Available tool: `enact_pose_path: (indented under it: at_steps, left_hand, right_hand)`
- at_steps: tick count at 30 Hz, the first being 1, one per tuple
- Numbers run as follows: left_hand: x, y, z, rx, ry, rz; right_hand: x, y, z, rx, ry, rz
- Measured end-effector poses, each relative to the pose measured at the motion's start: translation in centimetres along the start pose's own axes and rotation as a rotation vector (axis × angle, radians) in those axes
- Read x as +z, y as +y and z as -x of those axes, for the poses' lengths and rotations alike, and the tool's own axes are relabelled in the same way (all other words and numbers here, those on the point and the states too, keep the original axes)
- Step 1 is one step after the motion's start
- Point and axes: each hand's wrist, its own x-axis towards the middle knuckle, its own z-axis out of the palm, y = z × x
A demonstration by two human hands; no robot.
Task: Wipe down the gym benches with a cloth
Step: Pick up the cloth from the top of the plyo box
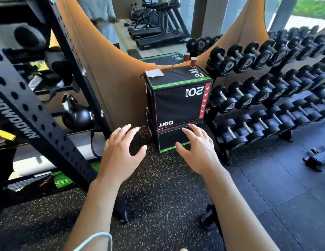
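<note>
Against the far left stands a black perforated rack (54,98) with a kettlebell (77,115) on one of its shelves and other dark gear above it. Just right of the rack, the left hand (121,153) hovers above the speckled rubber floor (158,192), fingers spread and released, grasping nothing. Beyond both hands, against the tan wall, two black plyo boxes are stacked; the upper box (178,104) carries upside-down "20 INCH" lettering on its front and green trim at its top edge. A crumpled white cloth (154,73) lies on the top face of that upper box, at its back left corner, well apart from either hand. At the back right corner of the same face stands a small brown paper cup (193,62), touching the mirror (150,28) behind it. The right hand (198,151) is held in front of the lower box (173,140), fingers spread and empty. Farther right, a three-tier rack of black dumbbells (270,84) runs along the wall.
</note>
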Motion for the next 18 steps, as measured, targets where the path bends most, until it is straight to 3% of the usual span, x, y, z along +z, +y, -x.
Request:
enact_pose_path:
  at_steps: [18]
  left_hand:
    - [8.5,5.4,-13.8,0.061,-0.037,-0.055]
  right_hand:
    - [-0.9,10.3,-11.3,0.092,0.004,-0.064]
